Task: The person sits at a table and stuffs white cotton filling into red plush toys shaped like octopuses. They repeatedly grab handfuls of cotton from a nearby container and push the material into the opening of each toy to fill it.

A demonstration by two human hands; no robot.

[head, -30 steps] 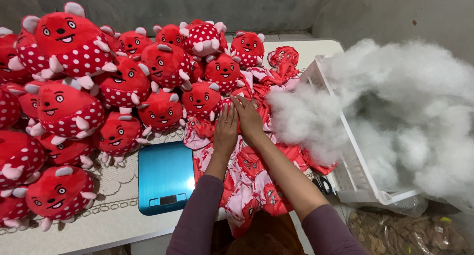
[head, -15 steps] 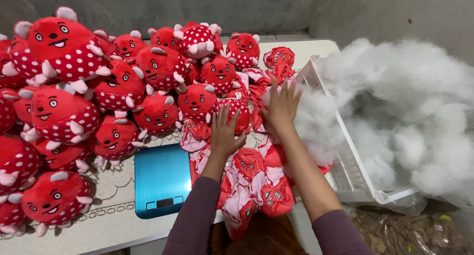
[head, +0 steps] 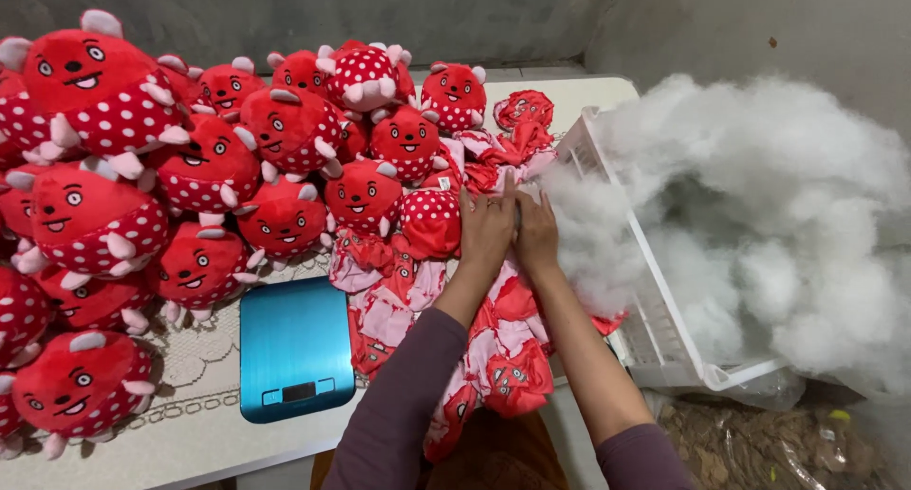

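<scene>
my left hand (head: 486, 232) and right hand (head: 536, 232) lie side by side, palms down, on the pile of unstuffed red toy skins (head: 446, 310) that runs down the middle of the white table (head: 190, 433). the fingers of both point away from me, fairly straight and close together, the two hands touching along their inner edges; i can't tell from above whether anything is pinched under them, since the palms hide it. they look flat rather than clenched.

to do this well, i judge i should separate a single skin from the heap before lifting, feeling for its opening with the fingertips, so i don't drag up two layers at once (the flat skins overlap and cling to each other). keeping the wrists low should stop the pile sliding off the table's near edge.

both forearms come up from the bottom of the view and converge, sleeves pushed back to mid-forearm, wrists nearly straight. just to the right of my right hand, loose white stuffing fibre (head: 759, 224) spills over the rim of a white plastic crate (head: 655, 338). to the left sit the stuffed red spotted plush toys (head: 209, 167) and a blue kitchen scale (head: 292, 348), near my left elbow.
</scene>
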